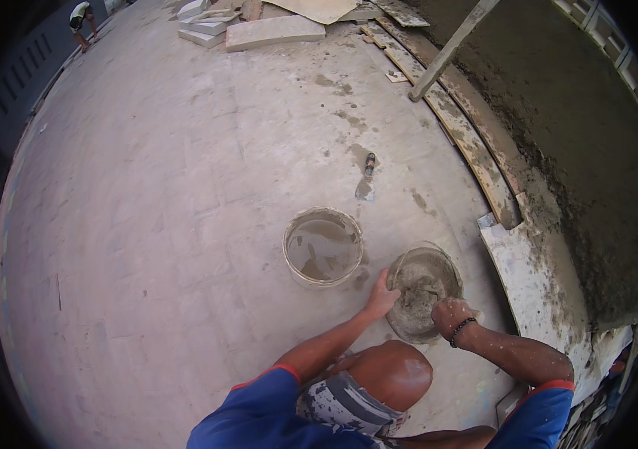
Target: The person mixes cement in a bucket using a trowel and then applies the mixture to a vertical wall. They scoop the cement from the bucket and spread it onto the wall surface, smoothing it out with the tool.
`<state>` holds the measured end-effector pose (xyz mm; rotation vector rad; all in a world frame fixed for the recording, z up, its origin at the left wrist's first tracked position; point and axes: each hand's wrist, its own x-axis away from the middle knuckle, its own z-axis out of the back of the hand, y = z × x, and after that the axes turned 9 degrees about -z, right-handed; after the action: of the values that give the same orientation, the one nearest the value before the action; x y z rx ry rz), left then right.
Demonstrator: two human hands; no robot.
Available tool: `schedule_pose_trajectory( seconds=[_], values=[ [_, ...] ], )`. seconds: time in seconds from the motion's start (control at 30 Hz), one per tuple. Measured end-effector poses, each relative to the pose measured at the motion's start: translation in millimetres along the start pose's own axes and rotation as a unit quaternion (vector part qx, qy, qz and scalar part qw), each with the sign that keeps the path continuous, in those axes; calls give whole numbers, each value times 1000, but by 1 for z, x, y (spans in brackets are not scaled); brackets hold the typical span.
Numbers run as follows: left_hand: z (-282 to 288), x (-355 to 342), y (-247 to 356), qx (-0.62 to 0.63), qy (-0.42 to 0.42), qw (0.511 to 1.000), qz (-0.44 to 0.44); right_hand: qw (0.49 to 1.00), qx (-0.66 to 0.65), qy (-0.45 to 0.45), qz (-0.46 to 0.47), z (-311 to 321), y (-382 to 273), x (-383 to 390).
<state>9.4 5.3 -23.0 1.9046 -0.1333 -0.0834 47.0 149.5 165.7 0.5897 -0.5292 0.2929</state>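
A crouching person works grey mix (411,305) in a bucket (449,271) with both hands.
The bucket stands right of centre in the lower half of the frame. The left hand (384,295) clasps its left rim; the right hand (452,317), apart from the left, is fisted round a mostly hidden tool (477,317), whose pale end juts out. Near the centre, a second bucket (324,283) holds murky liquid; above it lies a dark-handled scraper (368,176). At upper left, another person (80,20) bends over.
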Motion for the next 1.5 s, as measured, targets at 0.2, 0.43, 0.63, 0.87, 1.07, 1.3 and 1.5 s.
schedule_pose_trajectory(
  seconds=[0.2, 0.43, 0.63, 0.87, 1.07, 1.3, 1.5],
  values=[
    [-17, -10, 34, -12, -5, 999, 53, 970, -183, -130, -88, -76, 14, -43],
    [-13, -7, 27, 125, 24, 990, 65, 969, -217, -64, -98, 6, 43, 25],
    [-20, 0, 30, 132, 19, 988, 73, 975, -191, -54, -101, -58, -12, -14],
    [-21, -4, 39, 118, 47, 990, 64, 983, -141, -40, -111, -12, 25, -29],
    [-9, -5, 35, 90, -1, 995, 38, 986, -121, -27, -112, -1, 25, -41],
    [-33, 7, 44, 106, 44, 991, 66, 986, -71, -46, -144, 6, 74, -40],
    [-29, 29, 23, 117, 62, 988, 75, 953, -235, -141, -131, -79, 47, -29]
  ],
)
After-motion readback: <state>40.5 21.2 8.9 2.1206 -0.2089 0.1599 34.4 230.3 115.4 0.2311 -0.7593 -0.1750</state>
